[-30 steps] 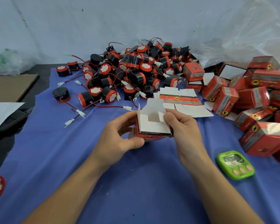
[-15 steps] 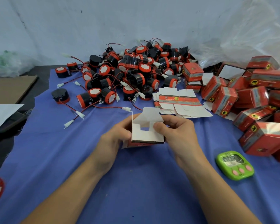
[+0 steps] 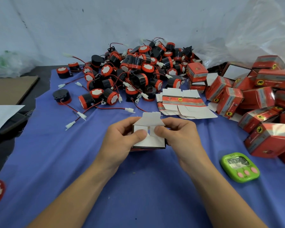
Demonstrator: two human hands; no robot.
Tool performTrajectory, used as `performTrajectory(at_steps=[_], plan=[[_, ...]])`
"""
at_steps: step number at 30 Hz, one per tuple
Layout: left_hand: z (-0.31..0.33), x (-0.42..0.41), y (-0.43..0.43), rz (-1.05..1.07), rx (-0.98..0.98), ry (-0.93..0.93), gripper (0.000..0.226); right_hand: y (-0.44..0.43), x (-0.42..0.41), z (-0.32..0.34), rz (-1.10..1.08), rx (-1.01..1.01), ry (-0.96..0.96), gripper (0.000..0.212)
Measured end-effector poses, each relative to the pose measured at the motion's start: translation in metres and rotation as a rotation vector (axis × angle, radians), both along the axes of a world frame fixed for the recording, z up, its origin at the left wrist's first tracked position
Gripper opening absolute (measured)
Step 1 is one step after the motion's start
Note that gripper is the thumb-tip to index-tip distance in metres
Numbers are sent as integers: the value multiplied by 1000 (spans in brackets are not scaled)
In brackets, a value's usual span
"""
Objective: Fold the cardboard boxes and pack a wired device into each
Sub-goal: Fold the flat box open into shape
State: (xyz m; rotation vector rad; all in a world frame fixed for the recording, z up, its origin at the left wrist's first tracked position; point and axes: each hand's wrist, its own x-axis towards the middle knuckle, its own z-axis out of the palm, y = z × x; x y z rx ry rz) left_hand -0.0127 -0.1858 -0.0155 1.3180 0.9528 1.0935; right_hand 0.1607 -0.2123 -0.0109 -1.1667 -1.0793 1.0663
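Note:
A small cardboard box (image 3: 150, 142), red outside and white inside, is held between both hands above the blue cloth. My left hand (image 3: 122, 139) grips its left side, thumb pressing a white side flap inward. My right hand (image 3: 178, 134) grips the right side, thumb on the other side flap. The far flap (image 3: 150, 120) stands up behind them. A pile of black-and-red wired devices (image 3: 132, 74) lies beyond. Flat unfolded boxes (image 3: 183, 104) are stacked just right of the pile.
Several folded red boxes (image 3: 262, 102) are heaped at the right. A green timer (image 3: 239, 167) lies near my right forearm. A blue cloth (image 3: 56, 162) covers the table; brown cardboard (image 3: 8, 89) and a plastic bag (image 3: 11, 63) lie at far left.
The box has turned so its open end faces me. Both thumbs have come onto the two side flaps and pushed them inward; the far flap has tipped back.

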Motion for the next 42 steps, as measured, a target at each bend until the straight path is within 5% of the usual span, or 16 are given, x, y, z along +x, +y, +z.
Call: performTrajectory(at_steps=[9, 15, 23, 27, 42], plan=[[3, -3, 11, 133, 48, 43, 53, 4, -6, -2, -11, 5, -335, 23], [-1, -10, 19, 147, 83, 78, 53, 1, -4, 5, 187, -49, -309, 24], [1, -22, 17, -73, 88, 64, 39, 2, -5, -3, 15, 6, -440, 22], [-2, -15, 12, 35, 241, 194, 40, 2, -9, -6, -43, 60, -494, 23], [-8, -15, 15, 138, 253, 230, 54, 3, -13, -13, -120, 122, -748, 29]])
